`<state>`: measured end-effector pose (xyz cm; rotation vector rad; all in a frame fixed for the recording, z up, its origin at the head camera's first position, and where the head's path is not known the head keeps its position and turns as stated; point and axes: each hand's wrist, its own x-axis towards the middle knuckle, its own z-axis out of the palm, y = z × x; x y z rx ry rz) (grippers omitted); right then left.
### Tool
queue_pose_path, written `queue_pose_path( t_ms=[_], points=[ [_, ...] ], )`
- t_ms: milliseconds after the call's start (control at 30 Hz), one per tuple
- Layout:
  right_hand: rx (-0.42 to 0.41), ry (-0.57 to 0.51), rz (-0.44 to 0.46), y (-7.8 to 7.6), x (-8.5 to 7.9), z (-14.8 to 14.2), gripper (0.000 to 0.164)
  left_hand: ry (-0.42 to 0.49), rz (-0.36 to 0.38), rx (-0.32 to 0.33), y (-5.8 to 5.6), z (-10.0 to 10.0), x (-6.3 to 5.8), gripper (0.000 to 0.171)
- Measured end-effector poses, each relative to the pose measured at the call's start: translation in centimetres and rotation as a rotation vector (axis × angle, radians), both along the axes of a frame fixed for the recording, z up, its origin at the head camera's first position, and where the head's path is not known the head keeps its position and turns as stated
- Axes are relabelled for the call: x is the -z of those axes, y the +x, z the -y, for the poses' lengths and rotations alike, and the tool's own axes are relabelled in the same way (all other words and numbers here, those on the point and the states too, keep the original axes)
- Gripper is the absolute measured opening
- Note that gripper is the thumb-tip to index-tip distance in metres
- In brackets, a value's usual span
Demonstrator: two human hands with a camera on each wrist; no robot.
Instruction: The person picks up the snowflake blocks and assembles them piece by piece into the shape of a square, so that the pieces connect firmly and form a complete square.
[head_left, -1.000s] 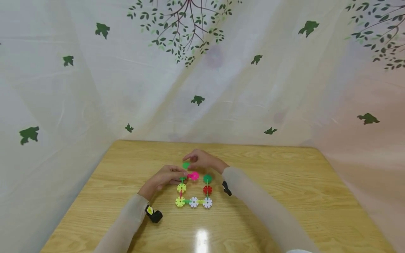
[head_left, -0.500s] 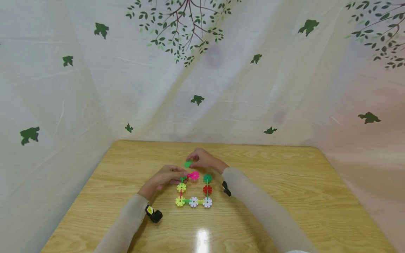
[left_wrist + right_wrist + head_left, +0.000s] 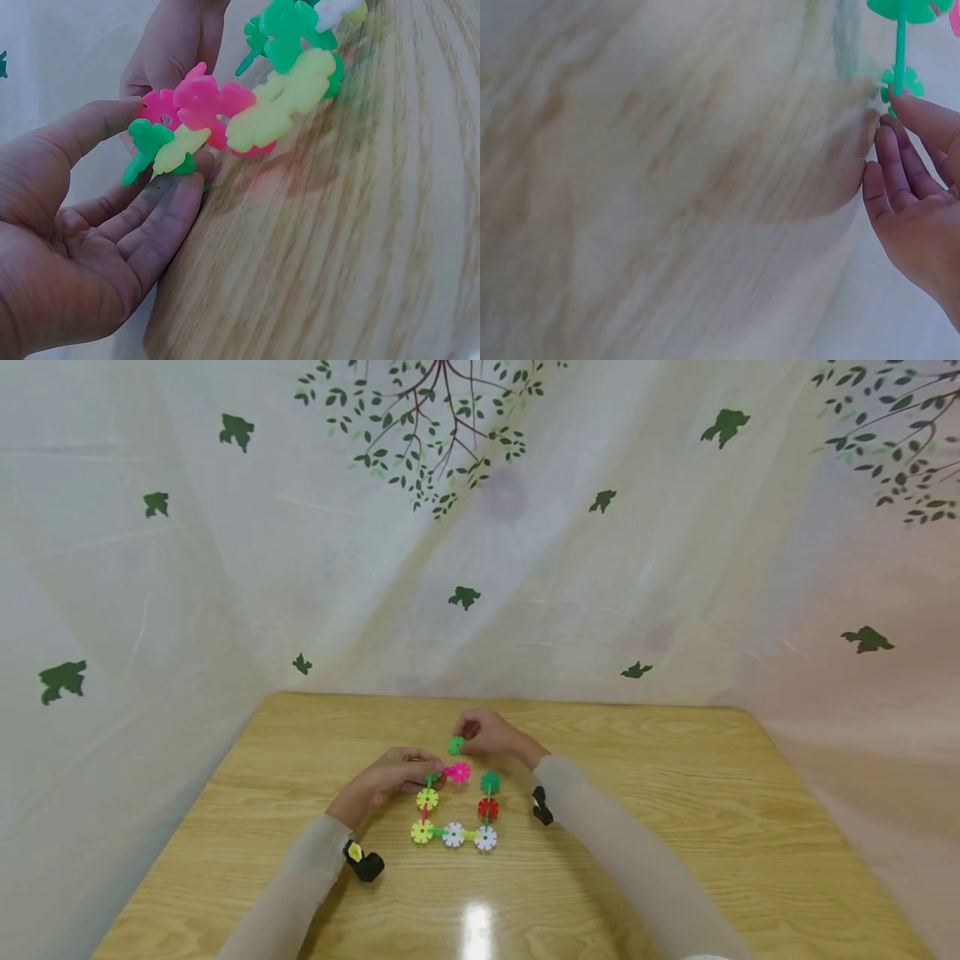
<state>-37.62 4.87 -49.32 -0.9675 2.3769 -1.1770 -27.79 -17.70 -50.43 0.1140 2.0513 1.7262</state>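
Note:
Several plastic snowflake discs are slotted together into a partly open square on the table. Its lower edge has yellow and white discs (image 3: 453, 835), its right side a red disc (image 3: 488, 809) under a dark green disc (image 3: 490, 782). My left hand (image 3: 386, 778) pinches the upper left corner; in the left wrist view its thumb and fingers hold a green disc (image 3: 142, 150) joined to pink and yellow ones. A pink disc (image 3: 461, 772) sticks out rightward from that corner. Just beyond it, my right hand (image 3: 495, 735) pinches a loose light green disc (image 3: 456, 745) between thumb and fingertips.
The wooden table (image 3: 675, 827) ends at the back against a pale hanging cloth (image 3: 547, 610) printed with leaves and branches. Each wrist wears a small black camera (image 3: 365, 863). A bright reflection shows on the table's near side.
My right hand has moved slightly right, and the light green disc in its fingers has turned to show its face. The left hand keeps its grip on the corner.

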Motion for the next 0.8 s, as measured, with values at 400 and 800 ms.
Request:
queue_pose_path(
  t_ms=[400,800],
  points=[
    [0.007,-0.055,0.116,-0.8,-0.4,-2.7,0.018,0.039,-0.005,-0.031,-1.0,-0.9,0.4,0.037],
    [0.089,-0.095,0.265,-0.9,-0.7,-6.2,0.029,0.114,-0.009,-0.131,-1.7,-2.8,0.4,0.038]
  ],
)
